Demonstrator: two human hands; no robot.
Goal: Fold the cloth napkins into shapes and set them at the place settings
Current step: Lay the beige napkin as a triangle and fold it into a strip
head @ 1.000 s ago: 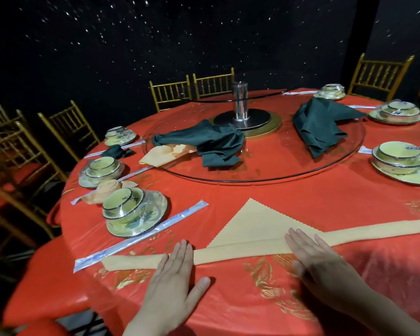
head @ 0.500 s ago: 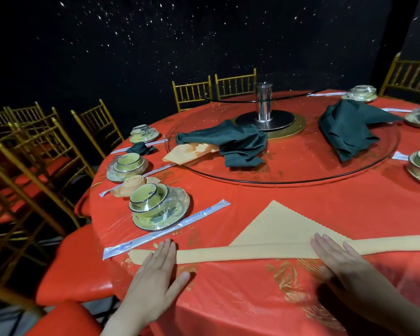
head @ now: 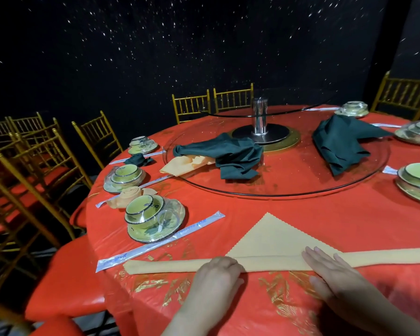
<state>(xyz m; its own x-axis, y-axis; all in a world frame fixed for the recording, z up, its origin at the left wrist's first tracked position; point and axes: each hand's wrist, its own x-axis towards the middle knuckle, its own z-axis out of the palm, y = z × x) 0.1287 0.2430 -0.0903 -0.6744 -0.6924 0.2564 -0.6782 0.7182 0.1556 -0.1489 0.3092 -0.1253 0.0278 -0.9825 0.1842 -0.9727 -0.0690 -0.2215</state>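
A tan cloth napkin (head: 272, 241) lies on the red table near its front edge, rolled from its long side into a band with a triangular tip pointing away from me. My left hand (head: 216, 280) has its fingers curled over the rolled band left of centre. My right hand (head: 330, 275) lies flat with straight fingers pressing on the band to the right. A finished tan rose-shaped napkin (head: 129, 194) sits between two place settings at the left. A dark green folded napkin (head: 138, 159) lies further back.
Wrapped bowl sets (head: 153, 218) and wrapped chopsticks (head: 160, 241) stand along the table's left edge; more sets (head: 417, 183) at the right. A glass turntable (head: 289, 187) carries loose green napkins (head: 228, 156) and a tan one (head: 182, 163). Gold chairs (head: 34, 161) ring the table.
My left hand moved right along the band and its fingers curled onto the roll. The right hand stays flat on the band. My view shifted slightly left.
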